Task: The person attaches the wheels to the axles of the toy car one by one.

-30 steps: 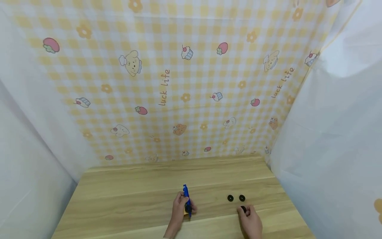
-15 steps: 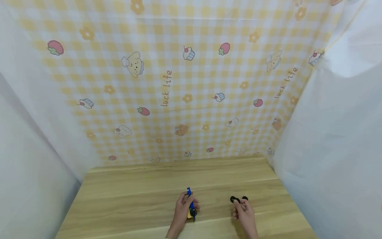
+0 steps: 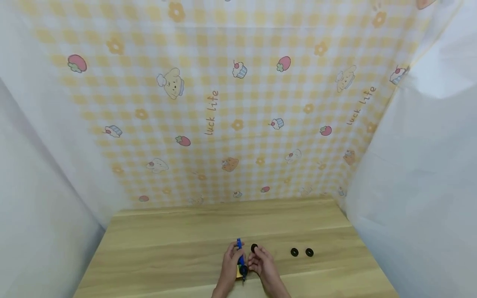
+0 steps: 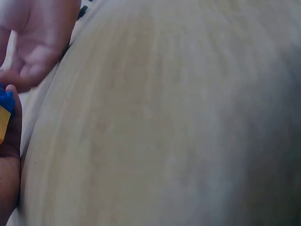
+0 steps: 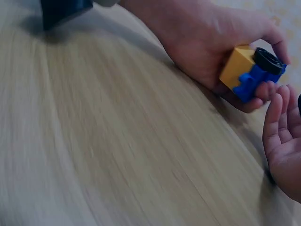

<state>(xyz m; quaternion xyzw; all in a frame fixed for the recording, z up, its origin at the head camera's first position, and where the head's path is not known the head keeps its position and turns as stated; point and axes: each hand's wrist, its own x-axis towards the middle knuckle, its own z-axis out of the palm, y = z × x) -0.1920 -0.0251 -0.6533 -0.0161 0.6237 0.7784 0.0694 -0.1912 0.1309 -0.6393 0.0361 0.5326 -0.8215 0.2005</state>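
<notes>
My left hand (image 3: 227, 267) grips a blue-and-yellow toy vehicle (image 3: 241, 260) above the middle front of the table. In the right wrist view its yellow block (image 5: 236, 67) faces the wrist, and a black tyre (image 5: 267, 60) sits on the blue side. Just to the right, my right hand (image 3: 266, 269) pinches a second black tyre (image 3: 254, 248) between thumb and forefinger, its other fingers loosely bent close to the toy. The left wrist view catches only a corner of the blue-and-yellow toy (image 4: 5, 103) at its left edge, below the right hand (image 4: 40, 42).
Two more black tyres, one (image 3: 294, 252) beside the other (image 3: 309, 252), lie flat on the wooden table (image 3: 167, 248) to the right of the hands. A yellow checked cloth (image 3: 238, 145) hangs behind the table, with white sheets (image 3: 410, 165) at both sides.
My right hand has picked up a black tyre from the right of the table and carried it left, up beside the toy vehicle. The left hand keeps its grip.
</notes>
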